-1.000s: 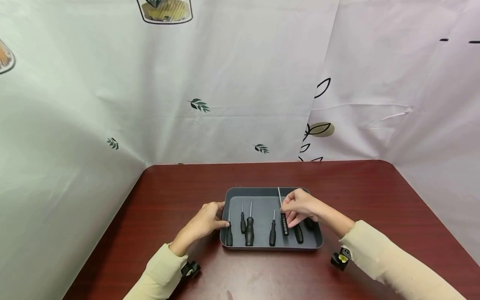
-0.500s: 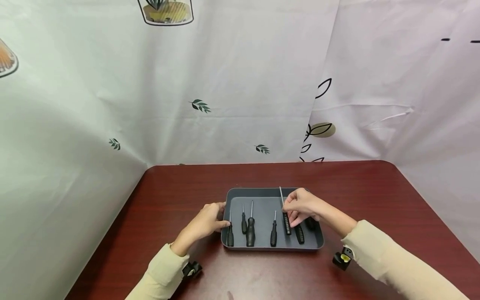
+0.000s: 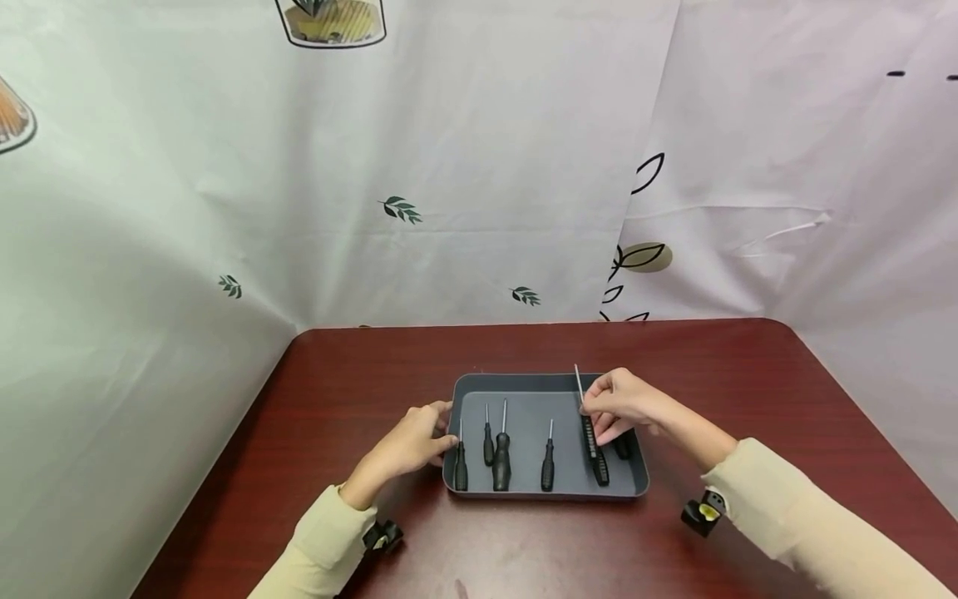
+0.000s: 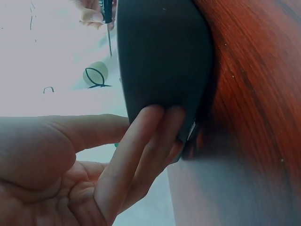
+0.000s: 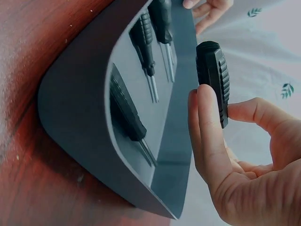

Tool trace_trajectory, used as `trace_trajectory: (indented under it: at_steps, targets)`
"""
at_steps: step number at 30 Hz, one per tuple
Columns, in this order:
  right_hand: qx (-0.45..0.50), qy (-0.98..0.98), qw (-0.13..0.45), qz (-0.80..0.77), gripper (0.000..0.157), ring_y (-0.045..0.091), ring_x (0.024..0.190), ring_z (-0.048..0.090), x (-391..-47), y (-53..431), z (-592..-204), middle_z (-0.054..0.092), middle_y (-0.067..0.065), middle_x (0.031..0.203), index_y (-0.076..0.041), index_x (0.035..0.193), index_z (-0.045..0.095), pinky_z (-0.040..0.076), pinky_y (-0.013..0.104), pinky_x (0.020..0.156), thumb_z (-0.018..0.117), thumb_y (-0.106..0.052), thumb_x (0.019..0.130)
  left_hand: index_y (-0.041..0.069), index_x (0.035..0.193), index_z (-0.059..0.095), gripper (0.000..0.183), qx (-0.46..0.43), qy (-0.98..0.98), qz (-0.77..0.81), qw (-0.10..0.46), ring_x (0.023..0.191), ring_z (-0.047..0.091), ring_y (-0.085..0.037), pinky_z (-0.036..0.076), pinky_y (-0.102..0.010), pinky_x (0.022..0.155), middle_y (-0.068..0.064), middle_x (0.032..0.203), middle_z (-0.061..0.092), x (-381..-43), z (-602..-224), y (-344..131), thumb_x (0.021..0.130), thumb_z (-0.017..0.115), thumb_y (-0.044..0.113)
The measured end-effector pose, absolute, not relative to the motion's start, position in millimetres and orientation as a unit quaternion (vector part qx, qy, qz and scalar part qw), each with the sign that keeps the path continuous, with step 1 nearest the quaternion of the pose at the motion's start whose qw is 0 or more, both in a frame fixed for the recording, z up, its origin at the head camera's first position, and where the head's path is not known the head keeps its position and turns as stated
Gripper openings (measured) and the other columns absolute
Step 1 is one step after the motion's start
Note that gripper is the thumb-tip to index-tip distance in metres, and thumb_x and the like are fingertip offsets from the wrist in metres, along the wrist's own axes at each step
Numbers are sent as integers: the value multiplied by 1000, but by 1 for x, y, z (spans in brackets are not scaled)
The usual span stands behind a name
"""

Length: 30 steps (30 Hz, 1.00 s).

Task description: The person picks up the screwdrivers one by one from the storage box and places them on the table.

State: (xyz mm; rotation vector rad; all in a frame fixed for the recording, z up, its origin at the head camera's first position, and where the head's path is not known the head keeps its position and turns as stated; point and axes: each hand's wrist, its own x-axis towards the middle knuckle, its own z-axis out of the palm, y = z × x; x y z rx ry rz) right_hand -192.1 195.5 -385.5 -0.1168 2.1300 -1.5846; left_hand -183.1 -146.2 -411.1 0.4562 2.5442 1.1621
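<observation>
My left hand (image 3: 410, 441) grips the left wall of a grey rectangular tray (image 3: 524, 496). In the left wrist view its thumb passes over the rim while the fingers press the outer wall (image 4: 162, 52). Above the tray's right part, my right hand (image 3: 624, 399) pinches a screwdriver (image 3: 589, 434) by its black ribbed handle between thumb and fingers. The metal shaft points away toward the back rim. Raised off the tray floor, this handle (image 5: 212, 75) shows clearly in the right wrist view. Just below it lies another black-handled screwdriver (image 3: 602, 471), partly covered in the head view.
Several more black-handled screwdrivers lie in the tray, among them a thick one (image 3: 501, 467), a slim one (image 3: 548, 467) and one at the right (image 3: 623, 446), mostly hidden by the hand. The tray stands on a reddish-brown table (image 3: 374, 366), with a white patterned curtain (image 3: 449, 166) behind.
My right hand has moved to the right and slightly up with the screwdriver, which now overlaps the one beside it. The left hand keeps its place on the tray.
</observation>
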Motion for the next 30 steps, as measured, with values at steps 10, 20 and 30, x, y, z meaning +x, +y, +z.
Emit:
trace_trajectory:
  at_steps: [10,20,30]
  targets:
    - [-34,784,230,-575,14,17,61,66,-190,212,-376,60,14,78,10,99,58,63,37,61,61,0,91,-16,143,38,58,158,877,427,155,75,70,-25,61,-33,57,-27,107,63,-181,-412,-150,93,65,-7]
    - [-34,789,213,-575,16,17,63,66,-189,233,-368,60,12,76,10,101,57,63,38,62,61,0,89,-18,143,36,58,181,871,431,154,78,70,-25,61,-31,57,-26,105,64,-182,-414,-149,93,64,-8]
    - [-36,789,206,-578,16,18,63,65,-188,247,-372,61,11,76,10,101,57,63,39,63,61,0,90,-18,143,36,57,183,870,430,156,78,71,-26,61,-31,57,-27,107,64,-185,-418,-151,94,63,-7]
